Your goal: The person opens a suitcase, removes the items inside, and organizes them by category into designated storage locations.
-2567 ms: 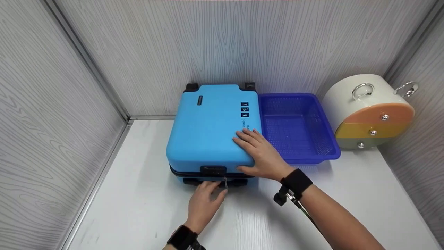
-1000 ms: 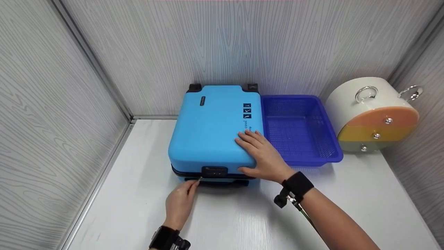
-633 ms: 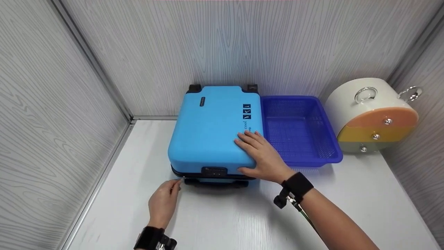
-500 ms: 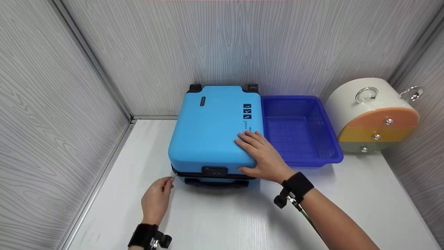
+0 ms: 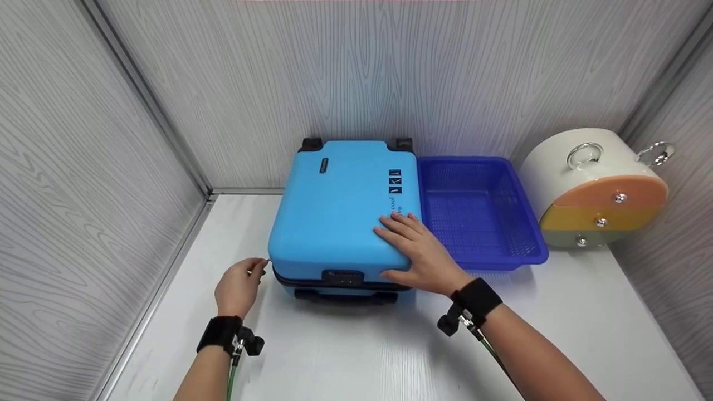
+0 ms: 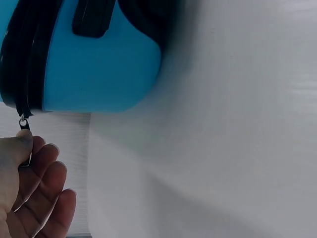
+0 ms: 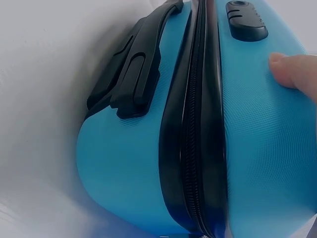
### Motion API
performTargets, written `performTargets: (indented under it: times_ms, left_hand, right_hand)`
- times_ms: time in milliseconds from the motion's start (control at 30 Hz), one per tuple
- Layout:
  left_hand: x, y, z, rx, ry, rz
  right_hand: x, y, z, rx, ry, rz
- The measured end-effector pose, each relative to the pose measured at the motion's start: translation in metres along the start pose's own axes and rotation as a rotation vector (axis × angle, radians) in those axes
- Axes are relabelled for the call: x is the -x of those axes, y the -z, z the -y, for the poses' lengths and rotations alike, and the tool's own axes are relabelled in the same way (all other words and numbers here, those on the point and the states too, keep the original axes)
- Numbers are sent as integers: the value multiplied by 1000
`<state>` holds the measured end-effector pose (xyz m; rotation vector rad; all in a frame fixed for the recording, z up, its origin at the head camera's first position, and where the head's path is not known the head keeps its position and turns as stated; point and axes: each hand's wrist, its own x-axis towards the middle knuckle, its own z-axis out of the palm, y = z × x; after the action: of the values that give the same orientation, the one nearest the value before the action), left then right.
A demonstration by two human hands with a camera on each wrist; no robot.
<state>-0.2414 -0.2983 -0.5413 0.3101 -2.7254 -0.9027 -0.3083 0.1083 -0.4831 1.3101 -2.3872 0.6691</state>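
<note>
Within left hand (image 5: 236, 287); zipper pull (image 6: 24, 126)

Around the suitcase (image 5: 340, 217), my left hand (image 5: 238, 285) has tabletop (image 5: 334, 356) to pass over from six to nine o'clock; the basket (image 5: 496, 264) blocks three, the back wall (image 5: 356, 72) twelve, and my own right hand (image 5: 423, 255) sits at four.

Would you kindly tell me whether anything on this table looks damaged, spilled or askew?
Nothing stands out: the light-blue hard-shell suitcase lies flat, the dark-blue plastic basket sits upright beside it, and no spill or damage is visible.
</note>
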Motion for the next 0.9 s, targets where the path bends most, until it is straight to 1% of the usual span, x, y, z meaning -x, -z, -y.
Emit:
performTargets:
  times_ms: [133,233,333,400,467,500,567,600,633,700,767,833,900]
  left_hand:
    - [-15,0,-1,37,30,54]
    - [-20,2,0,65,38,100]
    - [-21,5,-3,98,21,122]
    - [-21,9,-9,148,-8,111]
    - [-22,13,-19,207,-70,81]
    - [-22,15,-25,231,-112,62]
    - [-23,19,-40,248,-225,28]
    - [-24,20,-48,232,-292,14]
    - [-25,21,-55,197,-358,7]
    - [-27,23,-68,94,-486,22]
    - [-28,23,-78,-56,-591,72]
    - [-29,23,-83,-197,-660,125]
    - [-28,22,-87,-288,-696,171]
  right_hand:
    - [0,-1,1,-3,6,-8]
    - [0,-1,2,8,3,-8]
    - [1,-2,4,21,-22,-17]
    - [2,-2,6,22,-56,-26]
    - [3,-2,10,18,-101,-28]
    - [3,-2,12,13,-124,-27]
    - [4,-2,15,10,-173,-12]
    - [4,-1,17,12,-195,-1]
    - [4,0,18,13,-213,8]
    - [4,0,20,14,-244,27]
    - [3,0,21,19,-263,42]
    - [3,0,22,25,-264,46]
    - [4,0,22,32,-253,41]
